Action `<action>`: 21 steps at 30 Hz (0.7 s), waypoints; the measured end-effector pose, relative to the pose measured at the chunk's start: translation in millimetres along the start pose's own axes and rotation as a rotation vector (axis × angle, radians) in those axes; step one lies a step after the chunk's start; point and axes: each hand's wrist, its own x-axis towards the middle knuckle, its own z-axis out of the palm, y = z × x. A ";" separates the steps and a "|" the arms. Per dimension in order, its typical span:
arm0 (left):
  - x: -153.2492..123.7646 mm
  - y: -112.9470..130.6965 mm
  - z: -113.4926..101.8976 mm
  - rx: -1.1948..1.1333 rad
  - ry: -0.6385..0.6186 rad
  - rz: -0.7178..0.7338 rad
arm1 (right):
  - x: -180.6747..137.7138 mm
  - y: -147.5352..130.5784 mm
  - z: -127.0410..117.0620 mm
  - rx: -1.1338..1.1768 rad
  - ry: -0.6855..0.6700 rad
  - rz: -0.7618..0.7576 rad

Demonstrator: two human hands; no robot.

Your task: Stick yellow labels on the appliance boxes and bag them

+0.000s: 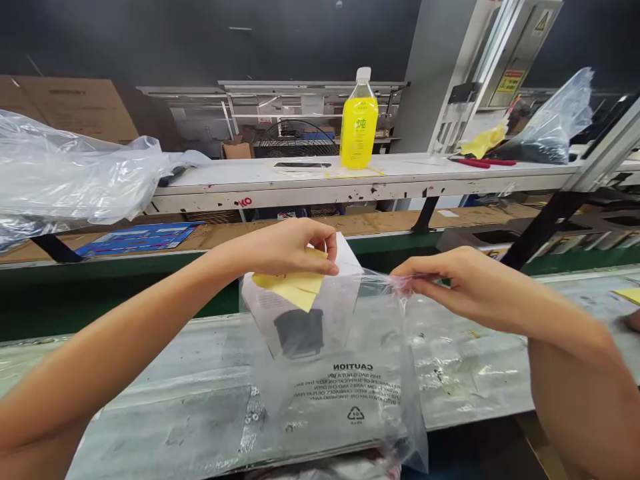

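Observation:
My left hand (295, 248) pinches a white leaflet (345, 257) and a yellow paper (295, 288) together at the mouth of a clear plastic bag (350, 387). The papers reach down into the bag, and a small black object (300, 331) shows inside it behind the white sheet. My right hand (450, 280) grips the bag's top edge on the right side and holds it apart. The bag bears a mirrored "CAUTION" print and hangs above the grey worktop (475, 373).
A yellow drink bottle (359, 123) stands on the white shelf (350, 177) behind. Crumpled clear plastic (65, 173) lies at the left, another plastic bag (555, 120) at the far right. Red-handled pliers (483, 162) lie on the shelf. A green conveyor belt (100, 287) runs between.

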 end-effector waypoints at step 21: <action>-17.9 -40.0 -26.4 -0.391 -0.249 -0.105 | -6.3 -13.7 -16.5 1.190 0.741 -0.360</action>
